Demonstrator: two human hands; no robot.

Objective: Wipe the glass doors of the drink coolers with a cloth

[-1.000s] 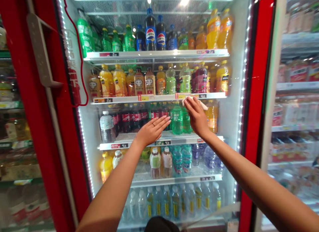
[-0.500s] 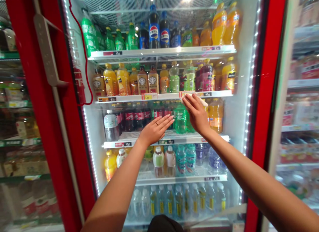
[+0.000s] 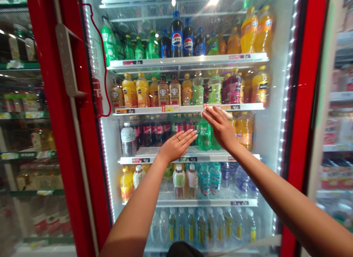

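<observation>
I face a red drinks fridge with its door swung open. My right hand (image 3: 220, 128) lies against the price rail of the second shelf (image 3: 179, 109), pressing a white cloth (image 3: 227, 115) that mostly hides under the fingers. My left hand (image 3: 178, 144) is open and flat, fingers together and pointing right, a ring on one finger. It hovers in front of the cola bottles (image 3: 154, 131) on the third shelf and holds nothing. A green soda bottle (image 3: 204, 136) stands between the two hands.
The open red door with its grey handle (image 3: 67, 65) stands at the left. The red frame (image 3: 303, 102) borders the right side. Shelves above and below carry several juice, soda and water bottles (image 3: 193, 227). Other glass-fronted coolers flank both sides.
The view has shifted so the fridge sits further right in the picture. My right hand has slid slightly right along the price rail with the cloth. My left hand keeps its flat pose.
</observation>
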